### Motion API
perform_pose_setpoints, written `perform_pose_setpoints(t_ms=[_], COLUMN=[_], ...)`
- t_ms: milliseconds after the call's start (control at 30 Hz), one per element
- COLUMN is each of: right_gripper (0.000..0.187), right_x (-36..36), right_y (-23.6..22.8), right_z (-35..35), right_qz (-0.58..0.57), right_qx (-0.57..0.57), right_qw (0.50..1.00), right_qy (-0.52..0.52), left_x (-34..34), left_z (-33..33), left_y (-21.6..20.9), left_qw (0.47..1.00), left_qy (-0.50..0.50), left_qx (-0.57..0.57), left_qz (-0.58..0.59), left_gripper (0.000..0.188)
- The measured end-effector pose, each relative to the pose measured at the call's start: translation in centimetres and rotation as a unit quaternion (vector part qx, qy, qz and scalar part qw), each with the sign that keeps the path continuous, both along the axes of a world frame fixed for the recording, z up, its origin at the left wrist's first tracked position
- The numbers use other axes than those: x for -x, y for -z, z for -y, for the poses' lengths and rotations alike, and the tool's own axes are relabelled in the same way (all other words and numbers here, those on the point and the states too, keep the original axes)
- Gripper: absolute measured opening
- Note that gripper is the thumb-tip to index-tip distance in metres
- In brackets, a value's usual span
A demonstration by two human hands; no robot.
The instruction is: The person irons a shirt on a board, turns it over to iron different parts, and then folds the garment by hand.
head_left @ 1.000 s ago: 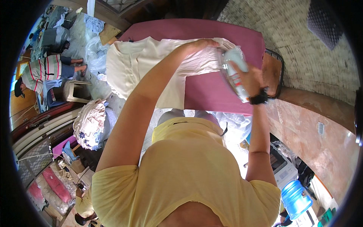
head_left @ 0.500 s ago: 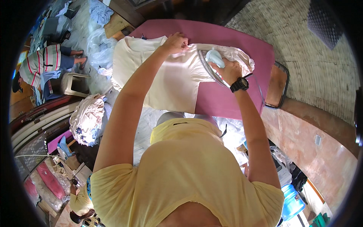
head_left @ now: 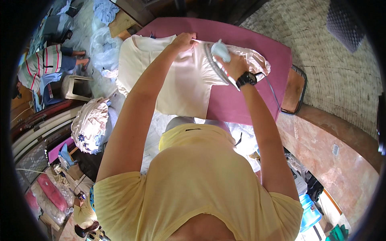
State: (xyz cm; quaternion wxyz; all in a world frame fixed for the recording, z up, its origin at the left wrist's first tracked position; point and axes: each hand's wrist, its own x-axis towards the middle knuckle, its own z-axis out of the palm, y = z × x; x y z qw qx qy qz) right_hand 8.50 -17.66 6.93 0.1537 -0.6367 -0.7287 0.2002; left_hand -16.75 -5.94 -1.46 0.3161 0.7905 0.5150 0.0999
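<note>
One maroon-covered worktop (head_left: 241, 100) fills the upper middle of the view, its near edge hidden behind the person's own head and yellow-clad shoulders. On it lies one cream T-shirt (head_left: 177, 84), spread flat over the left half, with its right sleeve bunched up toward the far right corner. To the left, beyond the worktop, sits one heap of pale folded garments (head_left: 90, 124) on a lower surface, and further left a second person in a striped top (head_left: 40, 70) is seated, partly cut off by the dark rim. One flat brown tray-like stand (head_left: 292, 90) rests at the worktop's right edge. One light-blue iron (head_left: 221, 54) stands on the shirt near its right shoulder; its soleplate shows only as a thin tilted edge, and its cord trails right. The right hand (head_left: 235, 66), with a black wristwatch, is closed around the iron's handle. The left hand (head_left: 183, 41) pinches the shirt fabric just beside the iron, fingers curled shut on the cloth.
</note>
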Motion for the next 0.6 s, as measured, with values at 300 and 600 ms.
perform_pose_setpoints(t_ms=[300, 600], right_gripper=[0.069, 0.068], right_x=[-5.6, -3.3], right_y=[0.3, -0.1], right_z=[8.1, 6.2], right_qz=[0.017, 0.068], right_qx=[0.09, -0.05], right_qw=[0.995, 0.996], right_qy=[0.039, 0.023], left_x=[-3.5, -7.5], left_z=[1.1, 0.6], left_y=[-1.8, -0.8], left_qw=[0.993, 0.994], left_qy=[-0.008, 0.042], left_qx=[-0.071, -0.093], left_qz=[-0.091, 0.047], left_gripper=[0.025, 0.016])
